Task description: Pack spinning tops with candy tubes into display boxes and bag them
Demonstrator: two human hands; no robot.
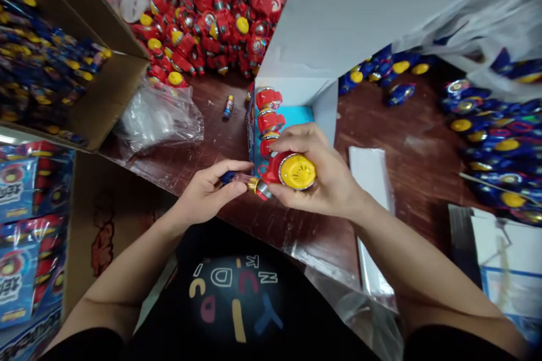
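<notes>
In my right hand [324,172] is a red toy with a round yellow disc [297,171] facing up. My left hand [212,189] pinches a small tube [241,179] with a dark blue end and a gold band. The tube's far end meets the red toy's silver and red tip; whether it sits inside cannot be made out. Just beyond my hands stands an open display box [292,115] with a light blue inside. Several red toys [270,122] are lined up along its left side, the nearest partly hidden by my right hand.
A heap of red toys [207,28] lies at the back. Blue toys [486,141] are piled at right, near a white flat stack [372,175]. At left stand a carton of small tubes [46,62] and a clear plastic bag [158,115]. One loose tube [228,107] lies on the table.
</notes>
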